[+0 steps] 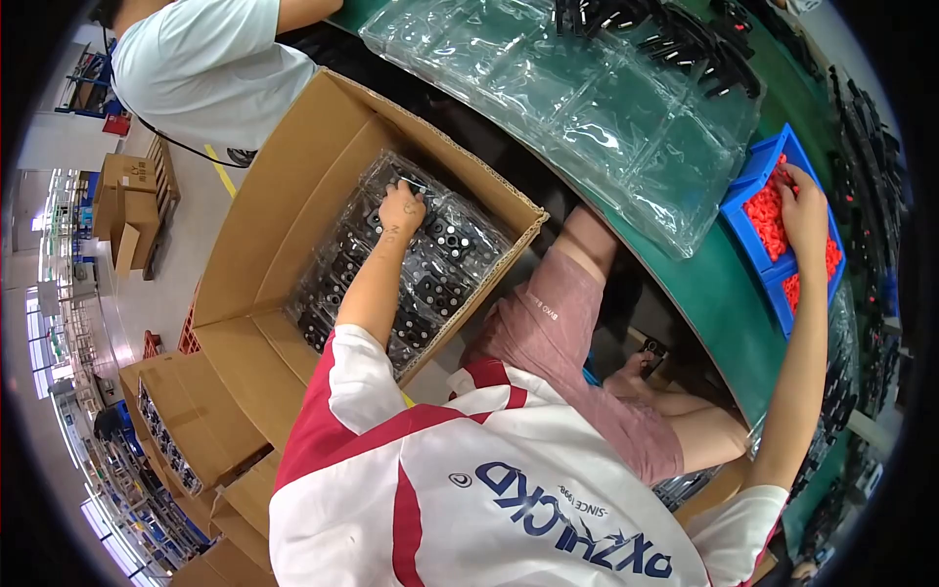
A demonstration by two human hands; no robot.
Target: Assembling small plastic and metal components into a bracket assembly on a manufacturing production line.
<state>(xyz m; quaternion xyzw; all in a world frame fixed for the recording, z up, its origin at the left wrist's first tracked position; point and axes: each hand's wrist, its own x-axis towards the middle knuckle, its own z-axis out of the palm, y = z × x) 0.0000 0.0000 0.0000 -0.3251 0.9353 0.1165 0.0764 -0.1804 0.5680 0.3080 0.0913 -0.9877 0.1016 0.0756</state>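
My left hand [401, 207] reaches into a large cardboard box [284, 215] on the left. Its fingers are curled down over a clear plastic tray [460, 210] holding several small black parts [430, 292] with round, pale details. What these fingertips grip is too small to make out. On the far right, my right hand [805, 210] is at a blue plastic bin [758, 166], its fingers bent together among small red plastic parts [766, 217]. A red part shows at the fingertips, partly covered by them.
Empty clear trays [587, 108] lie on the green table [685, 303], with black strip-like parts [675, 39] on top. A person in a pale shirt [201, 73] sits beyond the box. More cardboard boxes [210, 411] stand at the lower left.
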